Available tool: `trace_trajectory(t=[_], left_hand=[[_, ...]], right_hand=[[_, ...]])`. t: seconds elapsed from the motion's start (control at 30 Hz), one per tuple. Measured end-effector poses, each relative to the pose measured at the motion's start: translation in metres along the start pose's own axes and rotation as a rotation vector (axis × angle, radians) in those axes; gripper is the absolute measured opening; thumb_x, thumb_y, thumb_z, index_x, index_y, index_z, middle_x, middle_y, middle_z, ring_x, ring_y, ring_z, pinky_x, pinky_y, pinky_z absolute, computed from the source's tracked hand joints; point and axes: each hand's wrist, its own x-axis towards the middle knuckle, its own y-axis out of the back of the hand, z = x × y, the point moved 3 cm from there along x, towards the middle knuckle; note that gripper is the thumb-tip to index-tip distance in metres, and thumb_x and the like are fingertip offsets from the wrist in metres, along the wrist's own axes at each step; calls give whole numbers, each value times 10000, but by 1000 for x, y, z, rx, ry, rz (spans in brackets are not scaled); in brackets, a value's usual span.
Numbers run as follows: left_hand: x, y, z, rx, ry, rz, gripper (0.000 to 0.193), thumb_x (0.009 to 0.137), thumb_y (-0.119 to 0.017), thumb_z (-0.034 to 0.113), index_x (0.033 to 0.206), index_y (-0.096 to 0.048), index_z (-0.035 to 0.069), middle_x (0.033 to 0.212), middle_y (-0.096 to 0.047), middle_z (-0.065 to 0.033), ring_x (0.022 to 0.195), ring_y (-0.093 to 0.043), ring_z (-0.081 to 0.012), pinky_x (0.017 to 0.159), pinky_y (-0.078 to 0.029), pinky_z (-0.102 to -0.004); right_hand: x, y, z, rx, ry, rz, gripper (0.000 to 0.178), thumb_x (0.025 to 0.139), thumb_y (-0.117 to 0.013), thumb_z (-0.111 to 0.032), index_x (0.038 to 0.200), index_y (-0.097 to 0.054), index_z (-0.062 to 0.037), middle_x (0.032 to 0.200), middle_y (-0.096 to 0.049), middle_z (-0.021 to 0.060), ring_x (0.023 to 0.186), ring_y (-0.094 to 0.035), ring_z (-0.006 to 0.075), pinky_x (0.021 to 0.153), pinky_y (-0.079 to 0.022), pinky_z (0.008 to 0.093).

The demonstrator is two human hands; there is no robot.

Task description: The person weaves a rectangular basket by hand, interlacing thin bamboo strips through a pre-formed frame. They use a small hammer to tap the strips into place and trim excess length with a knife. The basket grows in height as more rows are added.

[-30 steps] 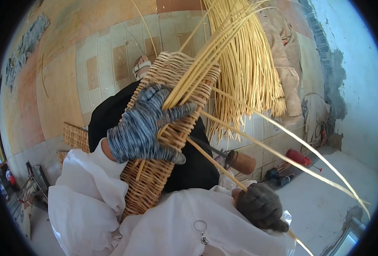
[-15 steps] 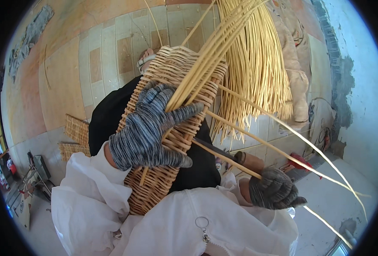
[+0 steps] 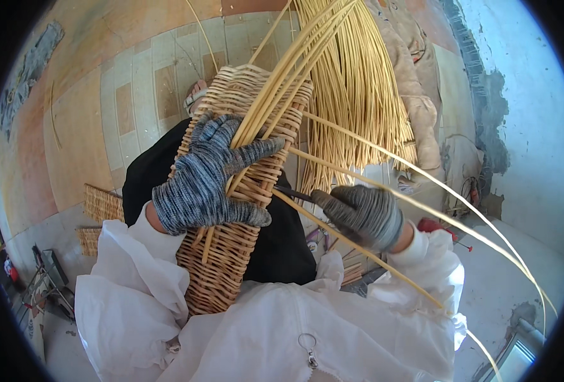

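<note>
So the big switch here is the right hand. Half a second ago it had hold of a single tan cane strand that comes off the right edge of the work; now that strand is out of its fingers, running down toward the white sleeve, and the hand is closed round a dark metal-shafted tool instead. It's a bit blurred, and the handle is hidden in the fist. The shaft reaches the panel's right edge, but can't tell how far in the tip goes.

The left hand, in a blue-grey striped knit glove, hasn't really budged: fingers spread, lying flat over the long rectangular woven cane panel, not closed up, with the fan of yellow cane strands running out from under it. The panel itself lies slanted across the black-trousered lap, same spot as before.

My read: the pulling hand has become the tool hand, so the action is now at that right edge, with the left acting as the clamp. Two more pale strands stick out to the right, neither in a hand.
</note>
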Motion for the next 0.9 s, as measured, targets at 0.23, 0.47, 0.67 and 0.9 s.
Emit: trace_trajectory(t=[0.23,0.47,0.67,0.9], left_hand=[[0,-5,-5,-42,3,-25,930,589,-687,690,1359,-459,220,1362,-374,-216,1297,-302,-401,1120,-66,-528],[-1,-6,-13,-28,43,-45,947,582,-676,707,1363,-455,219,1326,-391,-229,1270,-323,-410,1116,-81,-521],[0,-2,-1,-107,46,1,946,560,-730,668,1353,-468,225,1333,-376,-220,1278,-303,-413,1109,-146,-509],[-3,-2,-3,-64,38,24,934,535,-783,611,1338,-482,241,1330,-390,-199,1272,-325,-409,1085,-250,-501]], right_hand=[[9,-37,21,1745,-428,-121,531,840,-632,-7,1321,-413,55,1342,-477,153,1229,-472,220,1007,-422,300],[19,-3,8,920,-313,-74,534,800,-645,8,1307,-480,-30,1103,-635,121,986,-619,164,842,-512,256],[11,-23,22,821,-449,-96,286,783,-657,-137,1053,-624,-47,789,-658,81,704,-634,202,656,-504,284],[7,-23,-1,26,-249,173,260,722,-626,-131,978,-629,-87,793,-613,111,724,-619,293,651,-505,378]])
